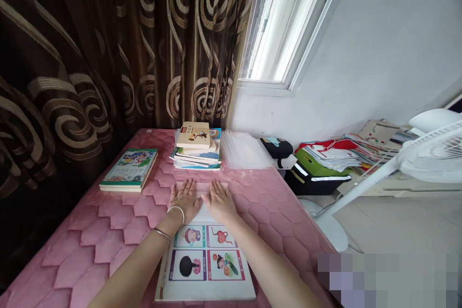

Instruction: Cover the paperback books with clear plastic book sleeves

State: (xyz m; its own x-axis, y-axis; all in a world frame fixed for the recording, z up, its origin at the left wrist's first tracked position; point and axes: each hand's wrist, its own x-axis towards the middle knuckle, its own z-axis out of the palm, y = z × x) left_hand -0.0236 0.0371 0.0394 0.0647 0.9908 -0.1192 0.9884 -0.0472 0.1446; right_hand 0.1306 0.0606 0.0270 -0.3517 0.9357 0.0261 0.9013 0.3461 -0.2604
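A picture book (207, 289) lies on the pink quilted mattress pad, its page showing four framed cartoon drawings. Both hands rest flat at its far end, where a pale sheet or cover (202, 212) extends beyond the drawings; whether this is a folded-out cover or plastic is hard to tell. My left hand (185, 200), with two silver bangles at the wrist, presses palm down with fingers stretched forward. Beside it, my right hand (219, 202) lies palm down too, fingers extended, the thumbs close together. Neither hand grips anything.
A stack of books (197, 147) and clear plastic sleeves (245, 150) lie at the far edge. Two green-edged books (130, 168) are at the left on the pink pad (86, 245). Right of it stand a white fan (364, 185) and a green-and-black bag (317, 171). A patterned curtain (180, 48) hangs behind.
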